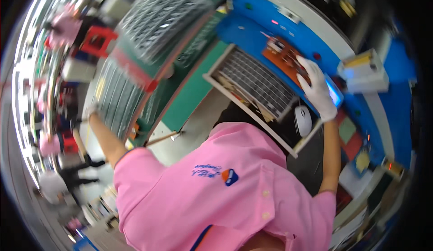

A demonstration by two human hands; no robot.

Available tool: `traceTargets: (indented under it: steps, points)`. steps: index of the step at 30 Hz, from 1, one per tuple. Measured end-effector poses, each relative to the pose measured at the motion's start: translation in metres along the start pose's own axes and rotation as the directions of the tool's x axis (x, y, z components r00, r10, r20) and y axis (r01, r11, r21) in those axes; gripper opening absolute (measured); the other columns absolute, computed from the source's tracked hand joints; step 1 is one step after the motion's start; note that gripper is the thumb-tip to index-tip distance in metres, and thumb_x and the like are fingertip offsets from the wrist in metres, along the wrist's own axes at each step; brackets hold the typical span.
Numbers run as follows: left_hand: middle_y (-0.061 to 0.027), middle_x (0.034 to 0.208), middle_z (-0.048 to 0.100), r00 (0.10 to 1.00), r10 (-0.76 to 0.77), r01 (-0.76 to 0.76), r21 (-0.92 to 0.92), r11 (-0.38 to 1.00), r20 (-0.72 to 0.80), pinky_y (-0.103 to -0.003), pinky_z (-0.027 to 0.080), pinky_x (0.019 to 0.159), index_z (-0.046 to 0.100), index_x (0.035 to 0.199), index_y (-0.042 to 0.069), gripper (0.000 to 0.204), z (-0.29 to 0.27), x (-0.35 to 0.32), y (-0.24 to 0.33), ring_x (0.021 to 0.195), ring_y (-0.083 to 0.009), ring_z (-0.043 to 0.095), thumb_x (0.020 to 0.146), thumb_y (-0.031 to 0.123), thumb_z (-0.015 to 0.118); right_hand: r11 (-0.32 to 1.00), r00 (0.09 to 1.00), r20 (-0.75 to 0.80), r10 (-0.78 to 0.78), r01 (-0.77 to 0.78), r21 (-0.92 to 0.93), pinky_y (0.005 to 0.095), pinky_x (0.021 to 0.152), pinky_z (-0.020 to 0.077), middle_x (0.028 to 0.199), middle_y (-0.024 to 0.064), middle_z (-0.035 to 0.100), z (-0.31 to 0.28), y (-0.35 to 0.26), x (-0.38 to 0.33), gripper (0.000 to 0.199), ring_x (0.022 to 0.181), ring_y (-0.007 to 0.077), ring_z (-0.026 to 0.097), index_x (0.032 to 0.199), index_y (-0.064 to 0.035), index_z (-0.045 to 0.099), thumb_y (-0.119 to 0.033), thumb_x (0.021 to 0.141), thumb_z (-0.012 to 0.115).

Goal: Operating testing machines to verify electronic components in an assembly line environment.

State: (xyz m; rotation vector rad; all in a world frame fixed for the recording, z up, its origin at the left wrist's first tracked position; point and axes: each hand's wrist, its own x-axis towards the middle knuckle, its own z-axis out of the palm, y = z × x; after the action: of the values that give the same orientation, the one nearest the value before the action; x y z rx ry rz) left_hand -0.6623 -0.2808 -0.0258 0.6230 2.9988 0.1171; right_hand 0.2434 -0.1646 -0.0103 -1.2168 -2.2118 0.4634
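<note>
Right hand point(318, 91), white-gloved, fingers spread, rests on the brown circuit board point(285, 55); left hand point(91, 111), far left of it, grip unclear.

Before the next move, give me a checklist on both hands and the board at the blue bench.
1. Right hand gloved and on the work: ok, white glove, fingers resting at the brown circuit board.
2. Board seated flat on the blue bench: cannot tell, the picture is blurred.
3. Left hand placed: ok, gloved, at the edge of the green rack on the person's left.
4. Left hand grip: cannot tell, too small and blurred.
5. Slotted tray in front of the body: ok, lying between the pink shirt and the bench.
6. White round object beside the tray: ok, clear of both hands.
</note>
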Motion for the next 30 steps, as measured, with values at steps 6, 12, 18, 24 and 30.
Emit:
traceTargets:
  steps: [6, 12, 18, 24, 30]
  points:
    - [-0.0121, 0.065, 0.055, 0.966, 0.258, -0.258, -0.008, 0.966, -0.002, -0.045, 0.042, 0.057, 0.068, 0.081, -0.007, 0.031, -0.02, 0.028, -0.009, 0.061, -0.0211, 0.047, 0.075, 0.023, 0.072, 0.985, 0.933, -0.349, 0.085, -0.133, -0.114, 0.0416, 0.087, 0.0471, 0.095, 0.0099, 0.061, -0.016, 0.024, -0.019, 0.028, 0.09, 0.029, 0.06, 0.119, -0.005, 0.062, -0.005, 0.091, 0.064]
    - [-0.0143, 0.078, 0.068, 0.938, 0.237, -0.305, -0.277, 0.911, -0.254, -0.04, 0.046, 0.061, 0.068, 0.096, -0.008, 0.031, -0.073, -0.009, -0.004, 0.066, -0.0224, 0.056, 0.084, 0.02, 0.067, 0.889, 0.988, -0.148, -0.036, -0.036, -0.457, 0.038, 0.084, 0.0494, 0.094, 0.008, 0.065, 0.032, -0.005, 0.043, 0.026, 0.094, 0.0246, 0.061, 0.117, -0.0086, 0.065, -0.01, 0.091, 0.063]
    - [-0.0129, 0.11, 0.067, 0.662, 0.558, -0.698, -0.683, 0.215, -0.5, -0.027, 0.054, 0.086, 0.065, 0.111, -0.001, 0.021, -0.13, -0.267, 0.219, 0.095, -0.0181, 0.067, 0.099, 0.015, 0.063, 0.852, 0.951, -0.228, -0.21, 0.064, -0.519, 0.038, 0.082, 0.0523, 0.099, 0.0087, 0.065, 0.092, 0.032, 0.075, 0.024, 0.095, 0.0258, 0.063, 0.116, -0.0059, 0.065, -0.015, 0.097, 0.054]
    - [-0.0069, 0.112, 0.068, 0.38, 0.921, -0.593, -0.786, 0.176, -0.081, -0.026, 0.047, 0.093, 0.069, 0.116, 0.001, 0.026, -0.072, -0.417, 0.323, 0.104, -0.0141, 0.062, 0.092, 0.002, 0.058, 0.871, 0.982, -0.111, -0.156, 0.083, -0.484, 0.0351, 0.084, 0.0547, 0.112, 0.0105, 0.067, 0.091, 0.04, 0.079, 0.028, 0.097, 0.025, 0.065, 0.122, -0.0081, 0.064, -0.011, 0.094, 0.058]
    - [-0.0076, 0.107, 0.071, 0.145, 0.972, -0.431, -0.896, -0.107, -0.186, -0.028, 0.049, 0.09, 0.073, 0.11, 0.005, 0.023, 0.036, -0.523, 0.424, 0.102, -0.0171, 0.064, 0.089, 0.0, 0.066, 0.98, 0.929, -0.358, -0.094, 0.023, -0.197, 0.0353, 0.088, 0.0546, 0.115, 0.0116, 0.066, 0.054, 0.015, 0.072, 0.031, 0.102, 0.0248, 0.065, 0.122, -0.0067, 0.062, -0.003, 0.092, 0.062]
